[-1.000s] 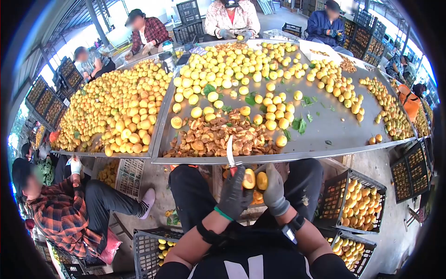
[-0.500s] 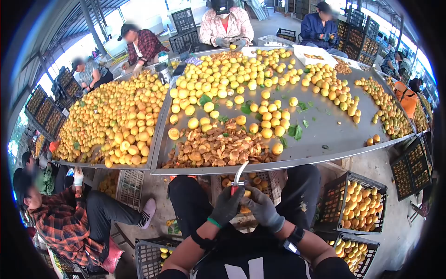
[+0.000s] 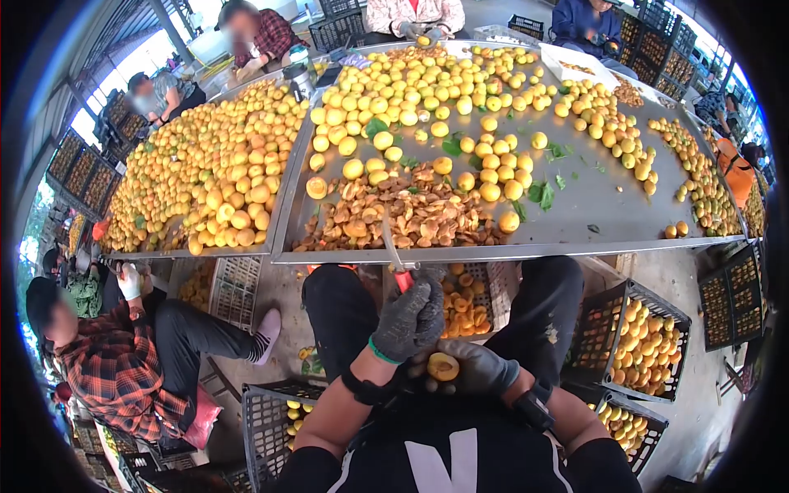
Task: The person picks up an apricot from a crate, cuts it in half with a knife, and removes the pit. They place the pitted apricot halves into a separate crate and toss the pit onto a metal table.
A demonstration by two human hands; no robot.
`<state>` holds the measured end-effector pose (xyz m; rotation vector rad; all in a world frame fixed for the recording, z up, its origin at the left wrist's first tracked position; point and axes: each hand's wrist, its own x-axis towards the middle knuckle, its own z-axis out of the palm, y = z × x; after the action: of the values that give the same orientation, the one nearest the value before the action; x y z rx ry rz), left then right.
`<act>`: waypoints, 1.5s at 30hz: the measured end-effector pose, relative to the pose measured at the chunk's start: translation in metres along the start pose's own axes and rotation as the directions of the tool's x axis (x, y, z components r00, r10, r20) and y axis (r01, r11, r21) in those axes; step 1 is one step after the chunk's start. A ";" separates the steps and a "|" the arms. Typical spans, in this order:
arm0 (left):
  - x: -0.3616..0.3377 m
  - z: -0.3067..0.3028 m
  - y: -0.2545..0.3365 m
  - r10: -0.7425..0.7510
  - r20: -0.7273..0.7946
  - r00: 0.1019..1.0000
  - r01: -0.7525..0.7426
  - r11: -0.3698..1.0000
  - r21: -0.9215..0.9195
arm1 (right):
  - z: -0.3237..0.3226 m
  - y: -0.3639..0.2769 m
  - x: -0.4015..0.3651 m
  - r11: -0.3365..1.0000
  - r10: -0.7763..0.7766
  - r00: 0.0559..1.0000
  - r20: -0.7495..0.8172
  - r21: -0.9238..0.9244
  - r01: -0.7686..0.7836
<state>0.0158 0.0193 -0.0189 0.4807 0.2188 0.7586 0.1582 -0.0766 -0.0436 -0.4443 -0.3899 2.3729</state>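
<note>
My left hand (image 3: pixel 407 320), in a dark glove, is closed round the red handle of a knife (image 3: pixel 389 240). The thin curved blade points up, over the table's near edge. Lower and to the right, my right hand (image 3: pixel 478 369) is gloved too and holds a cut apricot half (image 3: pixel 443 366), its hollow cut face turned up. Beyond the knife, a heap of brown-orange fruit pieces (image 3: pixel 411 209) lies on the metal table (image 3: pixel 592 193). Below the table edge, between my knees, a crate (image 3: pixel 496 297) contains apricot halves (image 3: pixel 462 308).
Whole apricots (image 3: pixel 394 94) cover the table's far part, and a thick pile (image 3: pixel 205 172) fills the left section. Apricot-filled crates (image 3: pixel 629 341) stand right of my legs, with another black crate (image 3: pixel 267 435) at lower left. A person in plaid (image 3: pixel 111 370) sits at left; others work across the table.
My hands have moved apart: the left is higher with the knife, the right lower with the open apricot half now showing. The view has tilted down.
</note>
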 end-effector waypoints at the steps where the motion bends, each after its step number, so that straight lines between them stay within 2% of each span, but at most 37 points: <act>1: -0.001 0.000 -0.003 -0.052 0.002 0.999 0.052 0.997 -0.063 | -0.001 0.002 0.001 1.000 0.005 1.000 0.001 0.003 -0.005; 2: -0.002 -0.002 -0.003 -0.050 -0.001 0.999 0.050 0.997 -0.064 | -0.003 0.003 0.002 1.000 -0.026 0.999 0.027 -0.011 0.026; 4: -0.004 -0.005 -0.005 -0.035 0.095 0.995 0.048 0.990 -0.136 | -0.001 0.007 0.002 0.998 -0.053 0.997 0.051 -0.021 0.055; 5: -0.004 -0.006 -0.006 -0.034 0.093 0.995 0.046 0.989 -0.137 | 0.004 0.010 0.002 0.995 -0.089 0.995 -0.050 -0.054 0.087; 6: -0.002 -0.006 -0.006 0.006 0.125 0.992 0.000 0.999 -0.049 | 0.008 0.010 0.002 0.989 -0.129 0.981 -0.147 -0.095 0.116; 7: 0.001 -0.005 -0.006 0.041 0.160 0.986 -0.048 0.998 0.037 | 0.009 0.008 0.002 0.988 -0.129 0.981 -0.147 -0.099 0.115; 8: 0.003 -0.003 -0.006 0.045 0.163 0.986 -0.051 0.998 0.038 | 0.010 0.005 0.003 0.974 -0.172 0.960 -0.223 -0.187 0.132; 9: 0.004 0.006 -0.005 0.110 -0.051 0.993 -0.111 0.994 -0.018 | 0.011 0.005 0.003 0.953 -0.219 0.930 -0.295 -0.268 0.140; 10: 0.007 0.011 -0.004 0.158 -0.264 0.951 -0.180 0.982 -0.059 | 0.011 0.004 0.002 0.953 -0.220 0.930 -0.296 -0.268 0.141; 11: 0.007 0.009 0.005 0.248 -0.172 0.953 -0.244 0.969 0.045 | 0.011 0.002 0.001 0.939 -0.260 0.922 -0.289 -0.298 0.171; 13: 0.007 0.001 0.013 0.252 -0.153 0.955 -0.248 0.968 0.044 | 0.001 0.000 -0.004 0.923 -0.300 0.911 -0.282 -0.328 0.202; 15: 0.006 0.007 0.013 0.256 -0.143 0.956 -0.253 0.967 0.039 | -0.011 0.000 -0.007 0.969 -0.226 0.971 -0.077 -0.120 0.216; 16: 0.006 0.009 0.011 0.255 -0.143 0.956 -0.252 0.967 0.038 | -0.005 0.000 -0.006 0.969 -0.227 0.971 -0.078 -0.120 0.216; 18: 0.003 0.011 0.005 0.185 -0.050 0.981 -0.178 0.977 0.117 | 0.012 0.003 -0.005 0.974 -0.193 0.916 -0.353 0.046 0.223; 19: 0.001 0.009 0.001 0.123 -0.136 0.983 -0.106 0.986 0.125 | 0.012 0.004 -0.005 0.974 -0.189 0.917 -0.352 0.048 0.220; 20: 0.000 0.011 -0.002 0.124 -0.137 0.983 -0.107 0.986 0.126 | 0.011 0.006 -0.005 0.981 -0.182 0.937 -0.298 0.005 0.192; 22: -0.004 0.019 -0.005 0.195 -0.033 0.980 -0.171 0.920 0.354 | 0.011 0.007 -0.006 0.985 -0.171 0.954 -0.245 -0.037 0.167; 23: -0.006 0.025 -0.007 0.201 -0.097 0.975 -0.155 0.923 0.353 | 0.013 0.007 -0.008 0.981 -0.196 0.949 -0.246 -0.042 0.192; 24: -0.006 0.029 -0.011 0.202 -0.100 0.974 -0.155 0.923 0.353 | 0.014 0.007 -0.010 0.976 -0.220 0.944 -0.245 -0.048 0.214; 25: -0.006 0.032 -0.015 0.267 -0.128 0.955 -0.210 0.916 0.340 | 0.009 0.008 -0.010 0.976 -0.216 0.946 -0.243 -0.047 0.211; 26: -0.006 0.034 -0.016 0.329 -0.156 0.931 -0.265 0.906 0.330 | -0.001 0.011 -0.010 0.959 -0.274 0.944 -0.185 -0.120 0.256; 27: -0.006 0.034 -0.015 0.330 -0.156 0.931 -0.265 0.906 0.331 | 0.001 0.010 -0.008 0.934 -0.329 0.936 -0.124 -0.189 0.304; 28: -0.006 0.034 -0.013 0.374 -0.144 0.916 -0.283 0.857 0.430 | 0.005 0.010 -0.008 0.934 -0.330 0.936 -0.125 -0.189 0.304; 29: -0.007 0.034 -0.012 0.415 -0.129 0.901 -0.294 0.800 0.523 | 0.013 0.012 -0.007 0.920 -0.379 0.898 -0.225 -0.191 0.341; 30: -0.007 0.034 -0.010 0.414 -0.128 0.901 -0.294 0.801 0.521 | 0.023 0.009 -0.008 0.905 -0.423 0.847 -0.321 -0.200 0.376; 32: -0.007 0.034 -0.006 0.347 -0.161 0.924 -0.298 0.916 0.268 | 0.036 0.000 -0.013 0.908 -0.416 0.855 -0.310 -0.189 0.373; 34: -0.007 0.041 -0.005 0.375 -0.159 0.913 -0.326 0.908 0.263 | 0.040 -0.002 -0.017 0.913 -0.407 0.863 -0.300 -0.172 0.371; 36: -0.009 0.042 -0.007 0.396 -0.131 0.909 -0.332 0.877 0.347 | 0.037 -0.001 -0.026 0.900 -0.378 0.885 -0.273 -0.332 0.282; 37: -0.010 0.044 -0.006 0.396 -0.131 0.909 -0.332 0.877 0.348 | 0.033 0.002 -0.027 0.900 -0.377 0.885 -0.272 -0.331 0.282; 40: -0.014 0.046 -0.004 0.346 -0.073 0.935 -0.316 0.911 0.265 | 0.027 0.010 -0.027 0.879 -0.385 0.900 -0.203 -0.379 0.290; 42: -0.015 0.042 -0.001 0.262 0.105 0.959 -0.277 0.946 0.168 | 0.036 0.010 -0.026 0.843 -0.466 0.870 -0.158 -0.376 0.384; 43: -0.017 0.040 0.003 0.263 0.104 0.959 -0.278 0.946 0.168 | 0.038 0.009 -0.027 0.844 -0.466 0.871 -0.158 -0.376 0.383; 44: -0.021 0.038 0.009 0.275 0.235 0.932 -0.361 0.671 0.648 | 0.040 0.010 -0.028 0.840 -0.461 0.872 -0.165 -0.398 0.369; 45: -0.022 0.037 0.012 0.210 0.351 0.913 -0.388 0.174 0.905 | 0.041 0.010 -0.029 0.836 -0.457 0.873 -0.172 -0.419 0.355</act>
<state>0.0061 -0.0010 0.0194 1.8860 0.4738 0.9116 0.1560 -0.1094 -0.0050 -0.7651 -0.7408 1.7868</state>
